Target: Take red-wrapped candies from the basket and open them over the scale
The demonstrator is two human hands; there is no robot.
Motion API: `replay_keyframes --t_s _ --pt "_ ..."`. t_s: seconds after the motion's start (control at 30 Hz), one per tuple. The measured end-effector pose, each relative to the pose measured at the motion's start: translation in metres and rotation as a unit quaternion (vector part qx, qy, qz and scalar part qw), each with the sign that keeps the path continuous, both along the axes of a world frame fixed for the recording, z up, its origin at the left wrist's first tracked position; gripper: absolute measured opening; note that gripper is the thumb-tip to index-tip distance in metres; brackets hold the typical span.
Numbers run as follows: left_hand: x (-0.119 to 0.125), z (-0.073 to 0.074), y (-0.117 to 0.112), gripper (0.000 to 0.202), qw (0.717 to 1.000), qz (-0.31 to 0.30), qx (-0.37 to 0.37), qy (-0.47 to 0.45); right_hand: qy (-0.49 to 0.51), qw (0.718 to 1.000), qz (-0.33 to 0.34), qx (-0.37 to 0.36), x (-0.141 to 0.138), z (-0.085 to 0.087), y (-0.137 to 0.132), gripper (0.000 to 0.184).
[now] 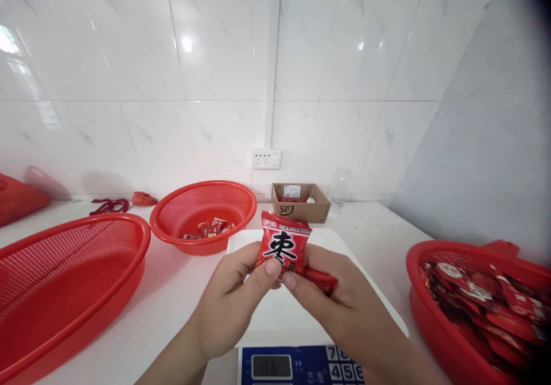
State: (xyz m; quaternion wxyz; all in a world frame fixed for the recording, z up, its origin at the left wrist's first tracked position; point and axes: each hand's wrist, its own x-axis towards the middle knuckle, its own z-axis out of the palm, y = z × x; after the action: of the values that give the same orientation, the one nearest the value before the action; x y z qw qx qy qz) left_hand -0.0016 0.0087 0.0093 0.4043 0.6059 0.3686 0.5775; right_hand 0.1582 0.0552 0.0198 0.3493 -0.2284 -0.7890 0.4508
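Both hands meet in front of me around a small red snack packet (284,244) with a large black character on its front. My left hand (235,299) grips its left side, the thumb pressed on the lower front. My right hand (340,299) holds the right side with its thumb at the bottom edge. A second red packet (321,280) shows inside my right fingers, partly hidden. Beneath the hands is the white pan (275,322) of a scale, with its blue panel (301,368) of keys and small display at the bottom.
A red basket (142,247) stands at left. Behind it, another red basket (247,207) holds several packets. A red basket (415,259) full of red packets is at right. An SF cardboard box (318,210) and a clear bottle (340,190) stand near the wall.
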Motion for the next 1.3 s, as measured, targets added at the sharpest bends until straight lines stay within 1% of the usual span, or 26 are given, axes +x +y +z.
replay_keyframes --t_s 0.07,0.17,0.33,0.4,0.47,0.53,0.6,0.67,0.73,0.93,1.0,1.17,1.3 --pt "0.0 0.0 -0.001 0.032 1.0 -0.01 -0.003 -0.023 0.003 1.0 0.017 -0.02 -0.002 -0.001 0.001 0.024" --pt "0.0 0.002 -0.004 0.033 0.999 -0.022 -0.002 -0.045 0.025 0.997 0.052 -0.046 -0.005 -0.003 0.002 0.034" --pt "0.0 0.004 -0.008 0.033 0.999 -0.024 -0.002 -0.029 0.081 0.99 0.09 -0.076 -0.008 -0.006 0.0 0.043" --pt "0.001 0.004 -0.008 0.036 1.0 -0.016 0.006 -0.009 0.095 0.987 0.101 -0.075 -0.009 -0.005 0.0 0.042" --pt "0.002 0.003 -0.008 0.042 0.999 0.0 0.026 0.02 0.105 0.986 0.107 -0.071 -0.009 -0.003 0.0 0.035" --pt "0.002 0.002 -0.008 0.049 0.998 0.008 0.044 0.046 0.093 0.99 0.091 -0.049 -0.009 -0.002 0.0 0.028" --pt "0.003 0.001 -0.008 0.049 0.997 0.015 0.049 0.053 0.051 0.997 0.058 -0.008 -0.007 -0.001 0.0 0.028" --pt "0.004 0.001 -0.007 0.045 0.997 0.031 0.05 0.042 0.009 0.999 0.037 0.025 -0.006 -0.001 -0.001 0.032" --pt "0.004 0.002 -0.006 0.042 0.997 0.044 0.05 0.026 -0.015 0.998 0.042 0.035 -0.005 -0.001 -0.002 0.033" --pt "0.004 0.003 -0.006 0.031 0.999 0.018 0.0 -0.032 -0.065 0.995 0.072 0.01 -0.008 -0.001 0.0 0.022" --pt "0.004 0.002 -0.008 0.028 0.999 0.019 0.0 -0.027 -0.062 0.995 0.08 0.016 -0.009 -0.001 0.0 0.025" --pt "0.007 0.002 -0.011 0.029 0.999 0.036 0.028 -0.019 -0.03 0.995 0.091 0.034 -0.009 0.0 -0.002 0.042" --pt "0.007 0.003 -0.009 0.032 1.0 0.019 0.01 -0.016 0.004 0.994 0.109 0.01 -0.01 0.0 -0.004 0.047"
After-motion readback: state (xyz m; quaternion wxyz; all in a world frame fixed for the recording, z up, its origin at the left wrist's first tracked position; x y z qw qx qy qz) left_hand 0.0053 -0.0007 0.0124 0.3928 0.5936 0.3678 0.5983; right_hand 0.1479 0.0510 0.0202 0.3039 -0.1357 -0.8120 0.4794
